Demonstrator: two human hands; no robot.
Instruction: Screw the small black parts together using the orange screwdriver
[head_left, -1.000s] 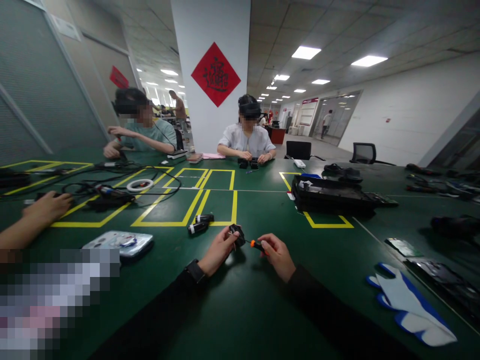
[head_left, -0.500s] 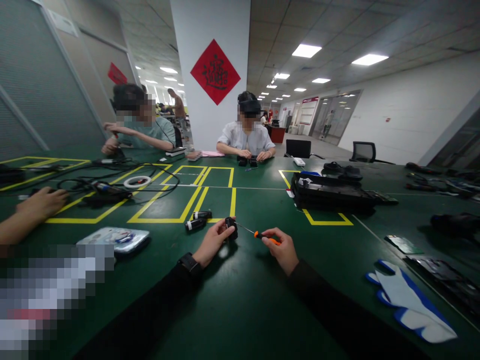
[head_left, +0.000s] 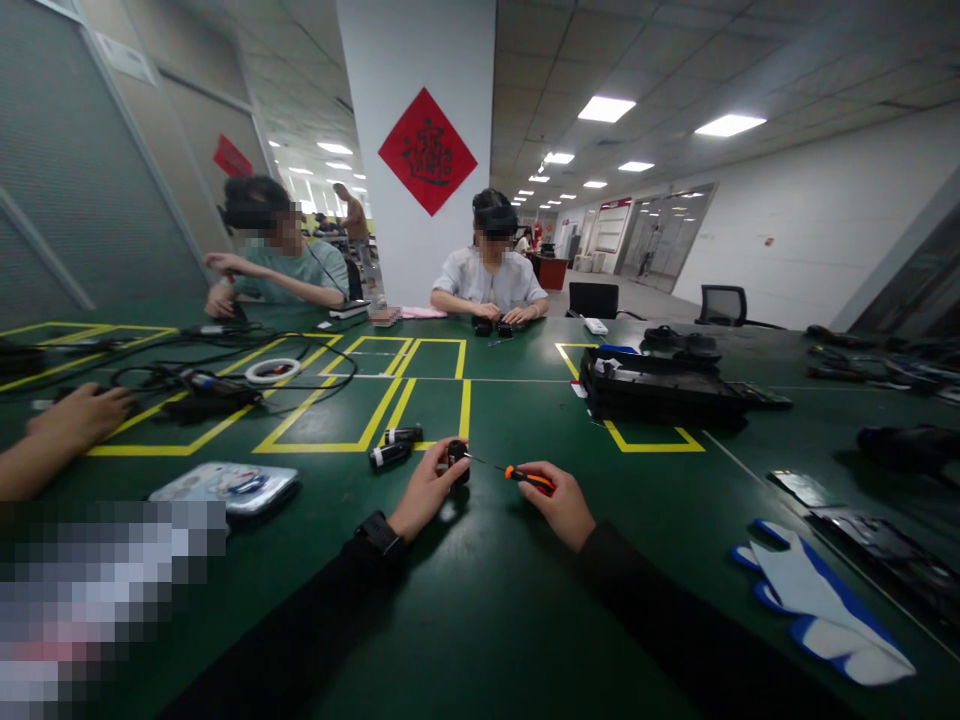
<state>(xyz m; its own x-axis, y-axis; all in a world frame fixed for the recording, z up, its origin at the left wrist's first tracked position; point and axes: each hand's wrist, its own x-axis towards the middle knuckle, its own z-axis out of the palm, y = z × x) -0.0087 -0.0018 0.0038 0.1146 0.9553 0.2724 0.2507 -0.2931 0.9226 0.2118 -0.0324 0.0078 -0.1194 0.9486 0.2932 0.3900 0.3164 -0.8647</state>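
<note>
My left hand (head_left: 426,487) is closed around a small black part (head_left: 457,460), held up over the green table (head_left: 480,610). My right hand (head_left: 559,502) grips a screwdriver (head_left: 531,480) by its orange-and-black handle. The thin metal shaft points left, and its tip meets or nearly meets the black part; exact contact is too small to tell. Just beyond my left hand lie two black cylinders with white bands, one nearer (head_left: 390,455) and one farther (head_left: 404,435).
A phone-like object in a patterned case (head_left: 229,485) lies at left, near a co-worker's hand (head_left: 82,420). Cables (head_left: 202,385) and a tape roll (head_left: 272,371) are behind. At right are a black casing (head_left: 652,390), circuit boards (head_left: 892,555) and a white-blue glove (head_left: 821,600). Two people sit across.
The black part has turned a little in my left hand. The screwdriver has shifted slightly, its shaft now lying flatter. Both hands keep their grip, and the whole view has moved a little.
</note>
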